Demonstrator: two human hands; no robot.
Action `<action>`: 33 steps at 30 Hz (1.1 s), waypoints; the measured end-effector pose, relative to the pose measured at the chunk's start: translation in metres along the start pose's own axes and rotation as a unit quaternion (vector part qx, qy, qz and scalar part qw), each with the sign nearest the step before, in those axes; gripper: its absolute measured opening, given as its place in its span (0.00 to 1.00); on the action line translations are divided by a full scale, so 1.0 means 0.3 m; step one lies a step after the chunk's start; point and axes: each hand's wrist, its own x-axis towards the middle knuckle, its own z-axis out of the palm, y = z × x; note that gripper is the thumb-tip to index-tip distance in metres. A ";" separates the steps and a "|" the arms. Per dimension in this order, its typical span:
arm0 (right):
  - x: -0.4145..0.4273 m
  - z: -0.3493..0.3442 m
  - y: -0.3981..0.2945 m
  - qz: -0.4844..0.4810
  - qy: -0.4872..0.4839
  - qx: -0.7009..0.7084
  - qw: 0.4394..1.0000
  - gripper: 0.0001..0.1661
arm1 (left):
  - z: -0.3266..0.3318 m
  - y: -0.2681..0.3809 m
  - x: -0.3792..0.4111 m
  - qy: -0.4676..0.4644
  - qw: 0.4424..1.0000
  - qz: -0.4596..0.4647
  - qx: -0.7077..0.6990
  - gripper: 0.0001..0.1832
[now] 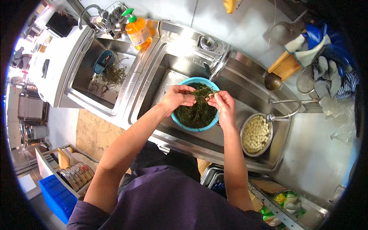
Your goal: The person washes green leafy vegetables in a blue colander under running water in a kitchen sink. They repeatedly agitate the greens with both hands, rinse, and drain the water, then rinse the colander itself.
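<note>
A light-blue plastic basin stands in the large stainless-steel sink. Dark green leafy herbs or greens fill much of it. Over the basin's far half, both hands hold a small bunch of the greens between them. My left hand pinches its left side with thumb and fingers. At the right end of the bunch, fine stems or roots are gripped in the fingertips of my right hand. The fingers partly hide the bunch.
A metal bowl of pale cubes in liquid sits under a curved faucet on the right. In the left sink lie stringy plant scraps beside a blue container. An orange pump bottle stands behind.
</note>
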 end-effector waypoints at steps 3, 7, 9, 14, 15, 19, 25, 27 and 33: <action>-0.013 -0.024 -0.019 -0.008 0.012 -0.004 1.000 0.07 | 0.018 0.034 -0.032 0.004 1.000 0.012 -0.018 0.15; -0.022 -0.041 -0.028 -0.020 0.045 0.043 0.998 0.07 | 0.053 0.098 -0.067 -0.017 0.999 0.041 0.007 0.16; -0.028 -0.044 -0.047 0.011 0.069 0.127 0.989 0.07 | 0.074 0.138 -0.081 -0.032 0.997 0.059 0.031 0.17; -0.007 -0.126 0.028 0.002 0.122 -0.086 0.989 0.09 | 0.138 0.227 -0.097 -0.063 0.985 0.089 0.137 0.14; -0.024 -0.116 0.034 -0.071 0.105 -0.386 0.914 0.19 | 0.138 0.249 -0.100 -0.068 0.978 0.092 0.176 0.14; -0.019 -0.045 0.085 -0.072 -0.018 -0.204 0.976 0.31 | 0.159 0.322 -0.080 -0.090 0.948 0.092 0.292 0.13; 0.025 0.162 0.054 -0.181 -0.084 -0.038 0.979 0.11 | 0.188 0.382 -0.047 -0.055 0.944 0.082 0.316 0.14; 0.017 0.169 0.051 -0.132 -0.074 -0.016 0.988 0.10 | 0.169 0.401 -0.042 0.001 0.948 0.067 0.311 0.14; 0.003 0.075 0.032 -0.156 -0.096 0.018 0.983 0.13 | 0.132 0.388 -0.065 -0.024 0.975 0.018 0.218 0.13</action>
